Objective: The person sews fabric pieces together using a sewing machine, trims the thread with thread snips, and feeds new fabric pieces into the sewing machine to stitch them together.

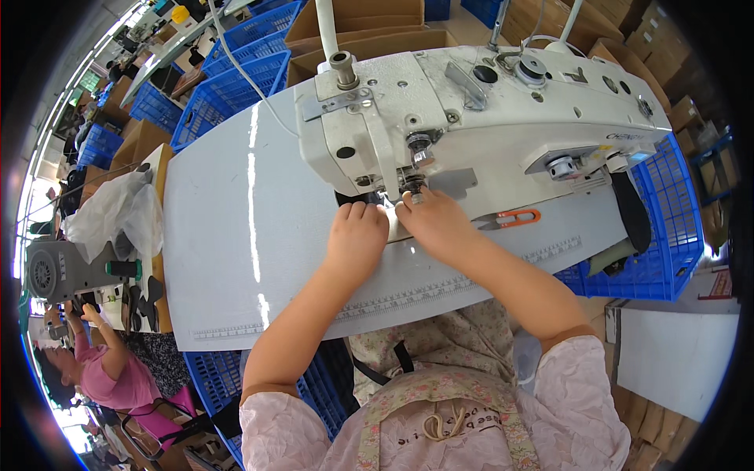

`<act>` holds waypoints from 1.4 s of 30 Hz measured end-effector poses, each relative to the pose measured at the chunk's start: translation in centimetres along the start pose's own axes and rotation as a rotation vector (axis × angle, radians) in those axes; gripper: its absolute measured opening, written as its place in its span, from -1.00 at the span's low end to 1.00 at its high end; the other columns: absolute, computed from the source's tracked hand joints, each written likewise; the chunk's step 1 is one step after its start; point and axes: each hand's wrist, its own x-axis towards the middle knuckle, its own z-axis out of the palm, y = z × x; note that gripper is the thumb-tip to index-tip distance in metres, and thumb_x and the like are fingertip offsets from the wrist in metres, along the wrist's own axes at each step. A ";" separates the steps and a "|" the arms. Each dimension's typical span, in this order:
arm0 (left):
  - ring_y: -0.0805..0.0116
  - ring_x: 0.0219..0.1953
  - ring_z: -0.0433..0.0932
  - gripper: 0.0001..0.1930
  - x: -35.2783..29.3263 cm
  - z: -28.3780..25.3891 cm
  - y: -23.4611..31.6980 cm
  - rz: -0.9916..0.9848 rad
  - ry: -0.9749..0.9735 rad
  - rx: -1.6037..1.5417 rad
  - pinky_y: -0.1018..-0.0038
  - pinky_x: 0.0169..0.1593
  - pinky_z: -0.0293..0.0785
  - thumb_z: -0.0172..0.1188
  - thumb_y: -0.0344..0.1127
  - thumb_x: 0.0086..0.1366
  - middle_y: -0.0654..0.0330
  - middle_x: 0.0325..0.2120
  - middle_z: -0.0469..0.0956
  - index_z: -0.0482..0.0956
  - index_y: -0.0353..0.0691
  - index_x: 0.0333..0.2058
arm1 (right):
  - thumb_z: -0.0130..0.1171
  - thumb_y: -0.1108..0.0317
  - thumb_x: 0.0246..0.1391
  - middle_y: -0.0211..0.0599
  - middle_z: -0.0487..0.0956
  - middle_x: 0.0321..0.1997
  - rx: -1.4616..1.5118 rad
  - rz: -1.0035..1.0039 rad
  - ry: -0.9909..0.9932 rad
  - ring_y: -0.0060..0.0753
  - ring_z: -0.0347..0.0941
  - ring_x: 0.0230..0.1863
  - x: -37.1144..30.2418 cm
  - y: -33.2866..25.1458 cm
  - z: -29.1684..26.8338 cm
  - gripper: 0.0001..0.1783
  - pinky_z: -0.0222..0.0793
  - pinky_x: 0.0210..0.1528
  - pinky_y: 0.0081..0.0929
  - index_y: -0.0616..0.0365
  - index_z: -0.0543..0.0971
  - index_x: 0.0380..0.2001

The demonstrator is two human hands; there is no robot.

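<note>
Both my hands are at the needle area of a white sewing machine (408, 102). My left hand (360, 231) is closed, with its fingertips on a dark piece of material (343, 198) under the machine head. Close beside it, just right of the needle, my right hand (432, 224) has its fingers bent and pinched together beneath the dark metal parts. What the right fingers hold is hidden, and most of the dark piece is covered by my hands and the machine. Orange-handled thread snips (514, 219) lie to the right of my right hand.
The pale sewing table (212, 235) has a ruler scale along its near edge. Blue crates (667, 220) stand at right, back left and below. A dark flat piece (630, 212) hangs at the right edge. At left, a person (118, 369) sits by another machine (67, 269).
</note>
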 end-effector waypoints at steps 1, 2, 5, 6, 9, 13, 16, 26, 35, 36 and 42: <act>0.28 -0.29 0.49 -0.79 -0.1 -0.1 0.1 0.002 0.001 -0.003 0.38 -0.16 0.39 0.15 -0.40 0.00 0.22 -0.43 0.50 0.57 -0.29 -0.33 | 0.12 0.42 -0.12 -0.31 0.56 -0.39 0.043 0.003 -0.018 -0.28 0.45 -0.13 -0.1 0.2 -0.2 -0.92 0.42 -0.22 -0.38 0.16 0.53 -0.49; 0.27 -0.29 0.50 -0.78 -0.2 -0.1 0.1 0.003 0.013 -0.019 0.37 -0.14 0.40 0.15 -0.40 0.01 0.22 -0.44 0.50 0.56 -0.30 -0.32 | 0.11 0.42 -0.12 -0.30 0.56 -0.37 0.086 0.007 -0.036 -0.27 0.46 -0.12 -0.1 0.4 -0.4 -0.92 0.45 -0.20 -0.37 0.16 0.53 -0.48; 0.27 -0.28 0.50 -0.78 -0.1 -0.4 0.2 0.017 0.020 -0.023 0.37 -0.13 0.41 0.15 -0.41 0.01 0.21 -0.45 0.50 0.56 -0.31 -0.31 | 0.12 0.43 -0.12 -0.28 0.56 -0.35 0.093 0.014 -0.107 -0.26 0.47 -0.11 -0.1 0.4 -0.7 -0.92 0.51 -0.23 -0.35 0.17 0.54 -0.48; 0.28 -0.28 0.50 -0.78 0.1 -0.5 0.3 0.032 0.016 -0.012 0.37 -0.13 0.41 0.15 -0.41 0.01 0.22 -0.45 0.49 0.56 -0.31 -0.31 | 0.12 0.43 -0.12 -0.28 0.56 -0.35 0.092 0.015 -0.107 -0.26 0.47 -0.11 -0.1 0.4 -0.5 -0.92 0.51 -0.23 -0.35 0.17 0.54 -0.48; 0.28 -0.28 0.50 -0.78 0.7 -0.9 0.6 0.025 -0.051 0.006 0.38 -0.13 0.41 0.16 -0.42 -0.01 0.22 -0.46 0.49 0.56 -0.30 -0.32 | 0.13 0.43 -0.13 -0.29 0.57 -0.38 0.066 0.002 -0.094 -0.26 0.49 -0.11 -0.1 0.2 0.0 -0.93 0.54 -0.30 -0.35 0.17 0.54 -0.49; 0.30 -0.34 0.48 -0.89 0.9 -0.2 0.7 0.025 0.019 0.006 0.41 -0.18 0.37 0.17 -0.42 -0.08 0.22 -0.52 0.49 0.54 -0.26 -0.50 | 0.15 0.42 -0.14 -0.32 0.57 -0.43 0.081 -0.002 -0.097 -0.24 0.51 -0.13 0.4 -0.2 0.1 -0.92 0.56 -0.36 -0.33 0.18 0.55 -0.50; 0.29 -0.32 0.49 -0.89 0.9 -0.3 0.8 0.005 -0.029 0.022 0.37 -0.12 0.38 0.17 -0.41 -0.08 0.21 -0.51 0.51 0.56 -0.25 -0.50 | 0.15 0.41 -0.14 -0.34 0.57 -0.44 0.079 0.010 -0.087 -0.25 0.50 -0.12 0.3 -0.4 0.5 -0.90 0.54 -0.32 -0.33 0.18 0.56 -0.48; 0.31 0.00 0.48 -0.73 -0.4 -2.7 -1.2 -0.155 0.105 0.005 0.21 0.16 0.31 0.24 -0.41 0.04 0.29 -0.25 0.60 0.63 -0.14 -0.21 | 0.16 0.39 -0.22 -0.43 0.55 -0.49 -0.158 -0.180 0.210 -0.36 0.41 -0.15 0.6 2.0 -2.5 -0.93 0.30 -0.15 -0.45 0.11 0.58 -0.64; 0.33 -0.12 0.49 -0.77 -0.6 -2.1 -0.9 0.026 -0.008 -0.104 0.38 -0.19 0.39 0.24 -0.41 0.00 0.31 -0.35 0.57 0.66 -0.16 -0.29 | 0.19 0.40 -0.27 -0.43 0.54 -0.49 -0.117 -0.218 -0.102 -0.35 0.43 -0.21 -0.3 1.4 -0.9 -0.94 0.41 -0.33 -0.49 0.12 0.58 -0.62; 0.34 -0.15 0.48 -0.76 -0.6 -2.0 -0.9 0.046 -0.037 -0.095 0.39 -0.22 0.37 0.23 -0.40 -0.01 0.32 -0.38 0.55 0.65 -0.17 -0.29 | 0.19 0.40 -0.27 -0.43 0.54 -0.49 -0.118 -0.218 -0.102 -0.35 0.43 -0.21 -0.3 1.4 -1.0 -0.94 0.41 -0.33 -0.49 0.12 0.58 -0.62; 0.35 -0.18 0.46 -0.76 -0.1 -1.9 -0.8 0.070 -0.097 -0.056 0.41 -0.22 0.35 0.18 -0.36 0.00 0.33 -0.42 0.51 0.60 -0.21 -0.29 | 0.20 0.42 -0.25 -0.34 0.54 -0.46 -0.086 -0.177 -0.153 -0.29 0.45 -0.23 0.3 0.3 -0.4 -0.92 0.44 -0.35 -0.45 0.18 0.60 -0.58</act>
